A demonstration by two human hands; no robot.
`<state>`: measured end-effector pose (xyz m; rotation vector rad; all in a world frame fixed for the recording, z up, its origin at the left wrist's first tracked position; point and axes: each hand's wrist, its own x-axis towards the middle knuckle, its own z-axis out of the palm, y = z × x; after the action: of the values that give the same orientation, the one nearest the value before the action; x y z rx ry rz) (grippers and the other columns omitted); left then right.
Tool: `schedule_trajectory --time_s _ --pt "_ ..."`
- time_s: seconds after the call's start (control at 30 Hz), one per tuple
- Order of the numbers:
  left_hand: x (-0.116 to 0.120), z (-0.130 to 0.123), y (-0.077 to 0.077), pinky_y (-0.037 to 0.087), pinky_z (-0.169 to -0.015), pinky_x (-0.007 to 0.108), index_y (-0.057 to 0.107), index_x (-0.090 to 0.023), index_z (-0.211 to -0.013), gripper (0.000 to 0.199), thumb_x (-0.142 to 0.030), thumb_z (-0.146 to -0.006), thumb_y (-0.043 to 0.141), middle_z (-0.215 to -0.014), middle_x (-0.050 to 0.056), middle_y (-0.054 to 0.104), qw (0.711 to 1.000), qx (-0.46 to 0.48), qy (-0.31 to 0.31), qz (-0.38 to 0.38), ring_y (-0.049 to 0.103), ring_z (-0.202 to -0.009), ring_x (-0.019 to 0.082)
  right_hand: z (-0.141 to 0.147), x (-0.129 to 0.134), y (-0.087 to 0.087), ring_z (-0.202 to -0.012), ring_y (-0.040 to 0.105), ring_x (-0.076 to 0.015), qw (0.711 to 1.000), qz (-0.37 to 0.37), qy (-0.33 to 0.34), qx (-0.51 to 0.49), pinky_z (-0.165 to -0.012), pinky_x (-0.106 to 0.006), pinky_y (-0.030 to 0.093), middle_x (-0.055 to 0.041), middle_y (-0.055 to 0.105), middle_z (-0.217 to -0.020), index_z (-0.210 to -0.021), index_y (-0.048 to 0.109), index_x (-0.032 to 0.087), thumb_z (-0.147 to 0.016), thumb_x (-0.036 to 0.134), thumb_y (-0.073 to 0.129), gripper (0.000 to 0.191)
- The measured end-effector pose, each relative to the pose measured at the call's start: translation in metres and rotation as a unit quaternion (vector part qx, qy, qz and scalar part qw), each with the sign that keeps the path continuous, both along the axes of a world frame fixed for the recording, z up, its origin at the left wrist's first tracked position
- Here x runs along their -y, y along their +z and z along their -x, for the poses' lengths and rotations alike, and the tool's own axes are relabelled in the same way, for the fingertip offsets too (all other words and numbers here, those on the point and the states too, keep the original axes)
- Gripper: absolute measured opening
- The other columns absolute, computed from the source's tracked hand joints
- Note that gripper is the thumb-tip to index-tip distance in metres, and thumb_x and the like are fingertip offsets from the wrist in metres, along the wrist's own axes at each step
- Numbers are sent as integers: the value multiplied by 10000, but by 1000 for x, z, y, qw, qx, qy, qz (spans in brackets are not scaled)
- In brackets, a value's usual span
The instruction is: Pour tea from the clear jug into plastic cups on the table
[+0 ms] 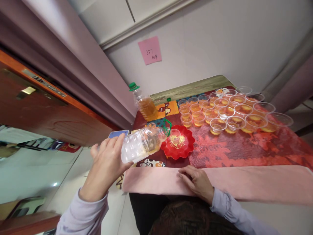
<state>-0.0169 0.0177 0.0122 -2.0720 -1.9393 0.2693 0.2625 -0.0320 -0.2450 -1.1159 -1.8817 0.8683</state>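
Note:
My left hand (107, 163) is wrapped round a clear plastic bottle (137, 145), which is tipped to the right. Its mouth, with a green handle ring (167, 127), is over a clear cup (175, 134) on a red scalloped plate (182, 148). Some yellowish liquid shows near the bottle's neck. My right hand (195, 182) rests on the pink cloth (230, 178) at the table's front edge, its fingers curled; whether anything is in them is hidden. Rows of clear cups (218, 125) with amber liquid stand at the right.
A capped bottle of amber liquid (148, 109) stands at the back left, with a loose green cap (169, 99) to its right. A pink note (150, 50) is on the wall behind. A wooden door (49, 107) is at the left.

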Motion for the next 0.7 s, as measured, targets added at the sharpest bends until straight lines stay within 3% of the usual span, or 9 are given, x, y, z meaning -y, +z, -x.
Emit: schedule_trajectory --time_s 0.7 --pt "7 -3 8 369 -1147 677 465 -179 -1559 859 -333 -780 793 -1417 198 672 999 -4 -15 -30 584 -1315 442 0 0 1 -786 777 -204 1000 -2 0 -1 -704 -296 593 -62 797 -896 -1005 757 236 -1070 315 560 222"
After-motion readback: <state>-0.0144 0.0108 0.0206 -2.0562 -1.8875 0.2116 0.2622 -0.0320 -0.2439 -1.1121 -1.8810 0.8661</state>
